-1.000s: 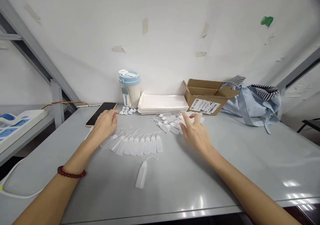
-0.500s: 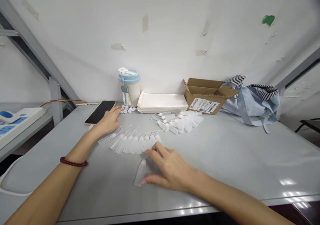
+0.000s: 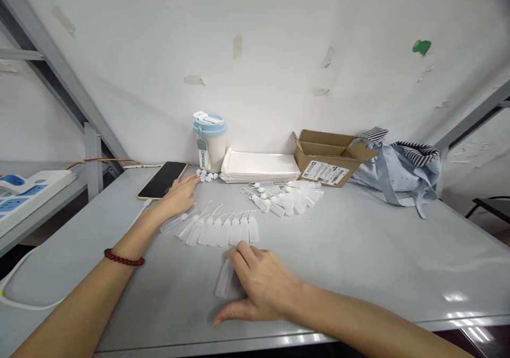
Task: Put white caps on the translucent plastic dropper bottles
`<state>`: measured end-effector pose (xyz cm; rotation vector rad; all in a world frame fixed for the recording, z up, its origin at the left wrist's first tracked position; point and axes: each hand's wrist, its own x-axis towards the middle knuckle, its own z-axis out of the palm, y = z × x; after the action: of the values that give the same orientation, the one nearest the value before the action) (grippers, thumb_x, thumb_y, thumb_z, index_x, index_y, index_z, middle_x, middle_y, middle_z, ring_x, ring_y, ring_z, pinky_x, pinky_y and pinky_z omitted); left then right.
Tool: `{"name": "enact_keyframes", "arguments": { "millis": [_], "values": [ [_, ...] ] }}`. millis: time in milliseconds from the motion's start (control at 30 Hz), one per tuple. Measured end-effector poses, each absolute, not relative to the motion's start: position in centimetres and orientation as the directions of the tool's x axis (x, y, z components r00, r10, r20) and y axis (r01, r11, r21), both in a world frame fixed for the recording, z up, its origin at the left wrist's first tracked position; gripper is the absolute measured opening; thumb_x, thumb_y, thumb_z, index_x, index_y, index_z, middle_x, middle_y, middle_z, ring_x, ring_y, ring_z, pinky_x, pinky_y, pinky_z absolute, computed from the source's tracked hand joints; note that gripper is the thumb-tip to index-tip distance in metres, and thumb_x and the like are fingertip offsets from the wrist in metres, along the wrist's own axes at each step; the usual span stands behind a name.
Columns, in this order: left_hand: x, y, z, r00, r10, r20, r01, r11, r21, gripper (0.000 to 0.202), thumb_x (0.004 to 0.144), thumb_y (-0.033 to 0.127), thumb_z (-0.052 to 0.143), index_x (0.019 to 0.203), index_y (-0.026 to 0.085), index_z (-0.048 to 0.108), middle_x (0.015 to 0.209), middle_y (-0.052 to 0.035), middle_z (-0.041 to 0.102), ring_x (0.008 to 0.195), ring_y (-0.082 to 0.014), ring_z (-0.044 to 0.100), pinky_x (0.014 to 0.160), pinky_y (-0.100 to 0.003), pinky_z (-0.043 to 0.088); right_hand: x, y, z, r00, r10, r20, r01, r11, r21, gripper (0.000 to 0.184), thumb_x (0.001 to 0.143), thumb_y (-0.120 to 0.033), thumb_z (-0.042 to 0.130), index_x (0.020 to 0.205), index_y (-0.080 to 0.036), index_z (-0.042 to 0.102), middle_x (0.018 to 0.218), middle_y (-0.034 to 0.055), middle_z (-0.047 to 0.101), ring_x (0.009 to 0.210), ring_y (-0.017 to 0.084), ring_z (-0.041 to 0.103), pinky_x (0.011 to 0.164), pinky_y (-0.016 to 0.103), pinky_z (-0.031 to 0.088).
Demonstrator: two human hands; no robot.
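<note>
My left hand (image 3: 180, 196) reaches forward past the phone, its fingers stretched out and its fingertips at the edge of a small pile of white caps (image 3: 207, 176). Whether a cap is between the fingertips cannot be made out. On the near part of the table lies one small translucent squeeze bottle (image 3: 224, 281). My right hand (image 3: 265, 281) arches over its upper end, thumb spread well away from the fingers and not gripping it. Further back, several similar bottles (image 3: 215, 232) lie in a row, thin white strings or tips at their tops.
A heap of more bottles (image 3: 285, 196) lies right of the row. Behind stand a lidded cup (image 3: 211, 148), a stack of white sheets or envelopes (image 3: 261, 165), an open cardboard box (image 3: 324, 159) and a blue cloth bag (image 3: 394, 175). A phone (image 3: 162, 180) lies left.
My right thumb has moved away from the bottle toward me, and the fingers now cover its top. My left hand stays by the caps. The view has shifted slightly.
</note>
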<state>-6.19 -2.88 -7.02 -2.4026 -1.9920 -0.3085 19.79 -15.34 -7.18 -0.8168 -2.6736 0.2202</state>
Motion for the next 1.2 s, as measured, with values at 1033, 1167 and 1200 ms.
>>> {"name": "enact_keyframes", "arguments": {
  "millis": [1033, 1167, 1200],
  "values": [
    [1.8, -9.8, -2.6, 0.068, 0.998, 0.012, 0.264, -0.029, 0.964, 0.027, 0.074, 0.040, 0.065, 0.088, 0.018, 0.058, 0.089, -0.0055, 0.072, 0.085, -0.0196, 0.068, 0.079, -0.030, 0.051, 24.1, -12.2, -5.8, -0.463, 0.716, 0.522, 0.188, 0.655, -0.732, 0.059, 0.077, -0.007, 0.056, 0.128, -0.026, 0.033, 0.107, 0.0080, 0.053, 0.088, 0.017, 0.054, 0.061, 0.026, 0.050],
    [4.2, -11.5, -2.8, 0.176, 0.982, -0.073, 0.046, 0.066, 0.997, 0.023, 0.076, 0.037, 0.067, 0.088, 0.018, 0.059, 0.085, -0.0048, 0.074, 0.089, -0.0191, 0.067, 0.082, -0.031, 0.049, 24.2, -12.1, -6.0, -0.491, 0.792, 0.364, 0.130, 0.479, -0.868, 0.059, 0.074, 0.002, 0.040, 0.124, -0.029, 0.032, 0.100, 0.0029, 0.053, 0.080, 0.013, 0.054, 0.064, 0.026, 0.046],
    [4.5, -11.8, -2.8, 0.188, 0.979, -0.075, 0.025, 0.072, 0.997, 0.023, 0.077, 0.037, 0.067, 0.089, 0.019, 0.059, 0.085, -0.0041, 0.074, 0.089, -0.0190, 0.067, 0.083, -0.031, 0.048, 24.2, -12.0, -6.1, -0.484, 0.807, 0.339, 0.131, 0.450, -0.883, 0.058, 0.073, 0.003, 0.037, 0.122, -0.029, 0.034, 0.097, 0.0016, 0.053, 0.077, 0.013, 0.053, 0.064, 0.026, 0.045]
  ]
}}
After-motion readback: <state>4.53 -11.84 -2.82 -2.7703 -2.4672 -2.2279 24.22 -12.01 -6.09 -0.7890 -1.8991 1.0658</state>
